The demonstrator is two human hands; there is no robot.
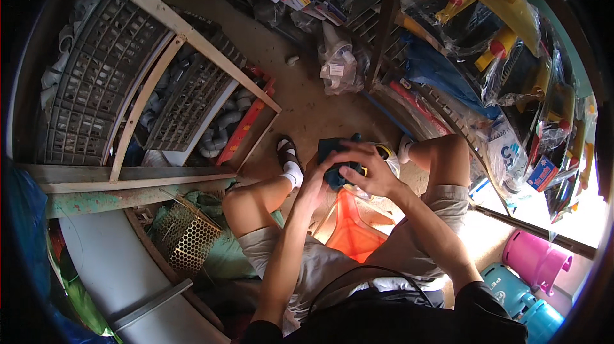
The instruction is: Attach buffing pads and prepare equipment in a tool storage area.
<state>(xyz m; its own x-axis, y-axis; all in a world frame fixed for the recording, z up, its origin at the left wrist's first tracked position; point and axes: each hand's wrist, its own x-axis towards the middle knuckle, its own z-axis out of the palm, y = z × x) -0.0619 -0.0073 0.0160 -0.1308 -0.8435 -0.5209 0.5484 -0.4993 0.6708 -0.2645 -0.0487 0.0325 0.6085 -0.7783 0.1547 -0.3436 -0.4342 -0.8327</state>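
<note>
Between my knees, both my hands meet around a dark teal and black object (329, 149) whose kind I cannot make out. My left hand (311, 184) is closed against its near left side, with its fingertips hidden. From the right, my right hand (372, 169) curls over the top, its thumb and fingers bent round the object. Just below the hands is an orange plastic stool (352, 226) between my thighs. A yellow and black round thing (384, 151) shows partly behind my right hand.
At left, grey plastic crates (99, 82) and pipe fittings (220, 133) fill a wooden rack. Shelves of bagged tools (505, 50) line the right. A bagged grey fitting (338, 66) lies on the floor ahead. Pink (534, 254) and teal gas cylinders (508, 286) stand at lower right.
</note>
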